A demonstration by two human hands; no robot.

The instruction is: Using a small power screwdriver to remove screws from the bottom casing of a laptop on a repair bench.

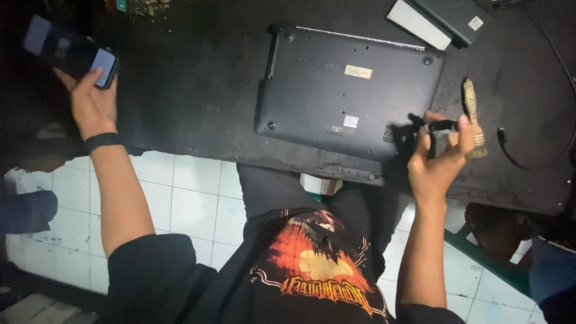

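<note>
**Two Hands Full Over an Upturned Laptop**

Right hand (441,159) raised at the near edge of the dark worktable (198,102), thumb and fingers pinched shut around a short black tool (441,126) held roughly level, its tip pointing toward the laptop's near right corner. Kind of tool hard to make out in the dim light. Just beyond the fingertips, touching or nearly so, a paintbrush (472,117) with pale bristles and a metal band, lying on the table.

Left hand (90,99) lifted well off to the other side, palm toward the camera, fingers wrapped around a smartphone (69,51) with a lit screen, held tilted above the table's far left corner. Black band (102,141) around that wrist.

Between the two hands, a black laptop (348,90) lying closed and bottom-up on the table, underside panel with labels and screw holes facing up, vent slots near the right hand. Neither hand touching it.

Farther back, at the top right, a second flat dark device with a light strip (438,21) along its edge, partly out of view. To the right, a black cable (528,153) curling across the tabletop.

Below the table, white floor tiles (192,210) and a black printed shirt (312,270) on the seated person.
</note>
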